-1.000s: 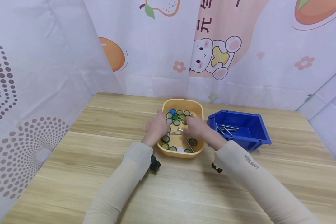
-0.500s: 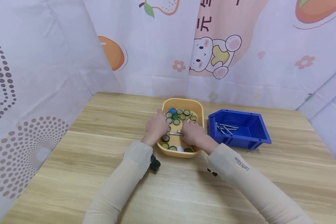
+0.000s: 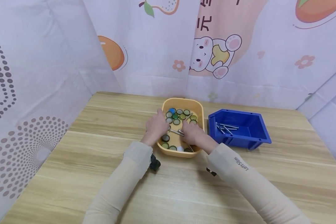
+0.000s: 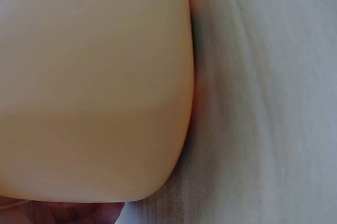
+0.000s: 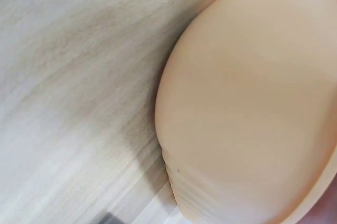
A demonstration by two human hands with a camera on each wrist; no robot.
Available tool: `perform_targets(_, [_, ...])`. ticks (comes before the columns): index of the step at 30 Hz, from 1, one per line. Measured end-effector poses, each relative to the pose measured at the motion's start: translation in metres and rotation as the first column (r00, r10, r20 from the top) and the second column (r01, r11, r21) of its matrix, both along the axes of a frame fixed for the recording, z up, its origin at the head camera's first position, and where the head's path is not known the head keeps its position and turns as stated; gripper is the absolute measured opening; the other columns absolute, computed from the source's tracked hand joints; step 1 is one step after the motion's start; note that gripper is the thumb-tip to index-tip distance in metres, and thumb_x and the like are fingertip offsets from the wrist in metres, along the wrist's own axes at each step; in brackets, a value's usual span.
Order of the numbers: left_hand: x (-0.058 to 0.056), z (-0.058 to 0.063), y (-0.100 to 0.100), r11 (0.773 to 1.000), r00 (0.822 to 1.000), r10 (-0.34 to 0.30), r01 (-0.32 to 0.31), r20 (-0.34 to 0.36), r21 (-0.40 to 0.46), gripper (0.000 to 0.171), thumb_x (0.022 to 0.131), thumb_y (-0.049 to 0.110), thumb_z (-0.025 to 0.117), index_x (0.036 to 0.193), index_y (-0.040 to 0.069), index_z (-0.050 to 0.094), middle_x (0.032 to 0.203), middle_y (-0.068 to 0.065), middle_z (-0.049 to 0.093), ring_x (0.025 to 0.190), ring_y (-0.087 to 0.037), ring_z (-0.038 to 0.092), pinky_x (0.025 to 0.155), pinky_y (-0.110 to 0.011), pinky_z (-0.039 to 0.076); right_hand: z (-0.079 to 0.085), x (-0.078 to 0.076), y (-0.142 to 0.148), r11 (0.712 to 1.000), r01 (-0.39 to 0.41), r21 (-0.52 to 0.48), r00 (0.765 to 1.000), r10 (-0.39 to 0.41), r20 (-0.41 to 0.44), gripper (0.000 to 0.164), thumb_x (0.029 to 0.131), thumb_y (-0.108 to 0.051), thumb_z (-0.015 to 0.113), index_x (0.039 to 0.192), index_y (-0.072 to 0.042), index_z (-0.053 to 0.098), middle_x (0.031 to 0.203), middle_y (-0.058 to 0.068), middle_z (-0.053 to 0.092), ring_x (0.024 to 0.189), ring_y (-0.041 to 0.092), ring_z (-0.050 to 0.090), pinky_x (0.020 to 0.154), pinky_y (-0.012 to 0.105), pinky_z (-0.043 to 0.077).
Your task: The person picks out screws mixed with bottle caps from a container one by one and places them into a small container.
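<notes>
A person's right hand (image 3: 193, 133) dips into the yellow tray (image 3: 179, 154), lower and farther from the blue bin (image 3: 235, 142) than a second ago. The move uncovers a slanted screw (image 3: 189, 116) just beyond the knuckles and hides a bottle cap nearer the wearer. Left of the fingers, a second screw (image 3: 174, 132), level half a second earlier, now lies at an angle. The shift suggests the fingers are working among the loose screws, though none is seen lifted clear.

The right hand is bent downward, its fingertips out of sight; whether they pinch anything cannot be told. The left hand (image 3: 156, 126) remains over the tray's left rim, knuckles up, its grip likewise hidden. Both forearms reach in from the near edge of the surface (image 3: 86, 149).

Bottle caps (image 3: 176, 122) lie between and around the hands. To the right hand's right, more screws (image 3: 229, 126) rest inside the blue bin.
</notes>
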State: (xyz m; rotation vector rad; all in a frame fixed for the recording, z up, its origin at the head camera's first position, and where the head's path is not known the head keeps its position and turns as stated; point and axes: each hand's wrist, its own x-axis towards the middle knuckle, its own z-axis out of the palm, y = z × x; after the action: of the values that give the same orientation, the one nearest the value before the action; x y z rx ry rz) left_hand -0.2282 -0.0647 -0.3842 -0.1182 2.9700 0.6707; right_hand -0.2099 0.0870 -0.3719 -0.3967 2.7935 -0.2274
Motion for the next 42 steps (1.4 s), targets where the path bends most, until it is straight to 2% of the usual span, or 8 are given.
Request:
perform_targets(6, [0.000, 0.001, 0.000, 1.000, 1.000, -0.001, 0.001, 0.000, 0.005, 0.040, 0.092, 0.021, 0.060, 0.125, 0.006, 0.044, 0.083, -0.007, 0.061, 0.068, -0.023, 0.061, 0.053, -0.032, 0.043, 0.001, -0.003, 0.000, 1.000, -0.026, 0.014, 0.999, 0.025, 0.028, 0.061, 0.088, -0.015, 0.066, 0.139, 0.009, 0.043, 0.110, 0.024, 0.063, 0.097, 0.034, 0.060, 0.076, 0.042, 0.054])
perform_targets(10, [-0.001, -0.001, -0.001, 1.000, 1.000, -0.001, 0.002, -0.001, 0.014, 0.040, 0.091, 0.022, 0.061, 0.124, 0.007, 0.044, 0.084, -0.007, 0.061, 0.070, -0.023, 0.061, 0.053, -0.033, 0.044, 0.000, -0.005, 0.000, 0.999, -0.041, 0.028, 0.999, 0.040, 0.035, 0.027, 0.088, -0.016, 0.067, 0.106, 0.004, 0.063, 0.093, 0.017, 0.064, 0.086, 0.028, 0.058, 0.069, 0.036, 0.052])
perform_targets(12, [-0.001, -0.001, -0.001, 1.000, 1.000, -0.001, 0.001, -0.001, 0.016, 0.040, 0.091, 0.022, 0.062, 0.124, 0.007, 0.044, 0.085, -0.007, 0.061, 0.070, -0.023, 0.061, 0.053, -0.033, 0.044, 0.001, -0.005, 0.000, 0.998, -0.048, 0.033, 0.998, 0.047, 0.036, 0.016, 0.088, -0.016, 0.067, 0.089, -0.001, 0.062, 0.085, 0.013, 0.061, 0.080, 0.025, 0.056, 0.065, 0.034, 0.050])
perform_targets(19, [-0.001, -0.002, 0.000, 1.000, 1.000, 0.000, 0.000, 0.002, 0.021, 0.046, 0.091, 0.022, 0.061, 0.129, 0.006, 0.042, 0.083, -0.008, 0.061, 0.068, -0.024, 0.060, 0.053, -0.033, 0.044, 0.001, -0.002, 0.000, 0.997, -0.072, 0.029, 0.997, 0.072, 0.002, 0.021, 0.090, -0.019, 0.067, 0.101, -0.005, 0.057, 0.084, 0.011, 0.062, 0.075, 0.026, 0.059, 0.062, 0.036, 0.049])
perform_targets(27, [-0.002, -0.002, -0.001, 1.000, 1.000, 0.004, -0.004, -0.001, 0.013, 0.042, 0.091, 0.022, 0.060, 0.126, 0.006, 0.043, 0.084, -0.008, 0.061, 0.070, -0.024, 0.060, 0.052, -0.033, 0.043, -0.001, -0.002, -0.001, 0.998, -0.069, -0.005, 0.995, 0.068, -0.076, 0.017, 0.087, -0.017, 0.072, 0.082, -0.005, 0.061, 0.076, 0.008, 0.064, 0.071, 0.022, 0.058, 0.060, 0.033, 0.048])
perform_targets(32, [-0.002, -0.002, -0.002, 1.000, 1.000, 0.007, -0.007, 0.004, 0.013, 0.043, 0.090, 0.021, 0.061, 0.126, 0.006, 0.043, 0.085, -0.008, 0.061, 0.071, -0.024, 0.061, 0.053, -0.033, 0.044, 0.002, -0.002, -0.002, 0.996, -0.090, -0.005, 0.990, 0.088, -0.108, 0.014, 0.087, -0.012, 0.070, 0.079, -0.004, 0.062, 0.074, 0.008, 0.063, 0.069, 0.020, 0.057, 0.058, 0.030, 0.047])
perform_targets(37, [-0.002, -0.002, -0.001, 1.000, 1.000, 0.003, -0.003, 0.008, 0.011, 0.042, 0.090, 0.021, 0.060, 0.125, 0.007, 0.043, 0.084, -0.008, 0.061, 0.069, -0.024, 0.060, 0.053, -0.033, 0.044, 0.008, -0.001, 0.000, 0.988, -0.113, -0.104, 0.987, 0.100, -0.123, 0.007, 0.089, -0.008, 0.066, 0.086, -0.002, 0.064, 0.079, 0.010, 0.066, 0.071, 0.020, 0.059, 0.057, 0.028, 0.046])
perform_targets(42, [-0.002, -0.001, -0.002, 1.000, 1.000, 0.001, -0.001, 0.008, -0.002, 0.040, 0.091, 0.021, 0.060, 0.124, 0.007, 0.044, 0.082, -0.008, 0.061, 0.067, -0.024, 0.059, 0.052, -0.033, 0.043, 0.015, 0.001, 0.002, 0.987, -0.080, -0.139, 0.995, 0.070, -0.078, 0.008, 0.093, -0.016, 0.066, 0.095, -0.008, 0.066, 0.087, 0.008, 0.068, 0.077, 0.022, 0.059, 0.060, 0.028, 0.044])
